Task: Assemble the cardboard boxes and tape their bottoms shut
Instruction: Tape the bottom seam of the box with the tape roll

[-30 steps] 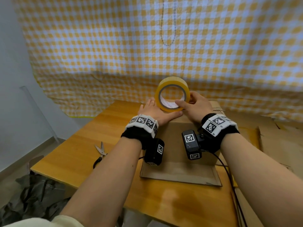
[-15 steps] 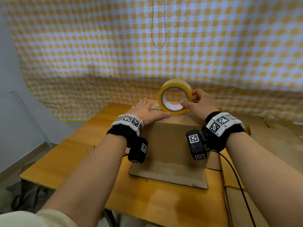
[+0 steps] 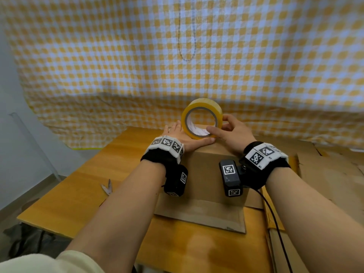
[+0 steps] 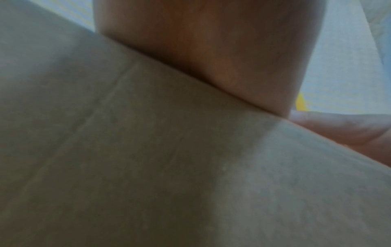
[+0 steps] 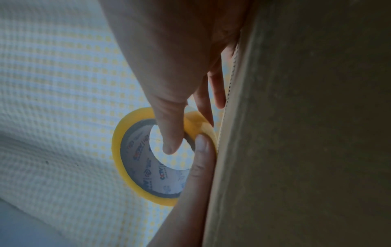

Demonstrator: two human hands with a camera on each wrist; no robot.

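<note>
A brown cardboard box [image 3: 208, 174] stands on the wooden table [image 3: 88, 174] with its closed flaps facing up. A yellow tape roll [image 3: 201, 119] stands on edge on the box's far top edge. My right hand [image 3: 226, 131] holds the roll, thumb through the core and fingers on the outer band; the right wrist view shows this grip on the tape roll [image 5: 131, 158]. My left hand [image 3: 183, 138] lies flat on the box top, its thumb stretched under the roll. In the left wrist view the palm [image 4: 211, 50] presses on the cardboard [image 4: 148, 167].
Scissors [image 3: 107, 189] lie on the table to the left of the box. Flattened cardboard sheets [image 3: 325, 174] are stacked at the right. A yellow checked cloth [image 3: 177, 56] hangs close behind the table. A dark bag [image 3: 29, 239] sits on the floor at the left.
My left thumb has slid a little to the right along the box top, back under the roll. My right hand still holds the roll in about the same spot.
</note>
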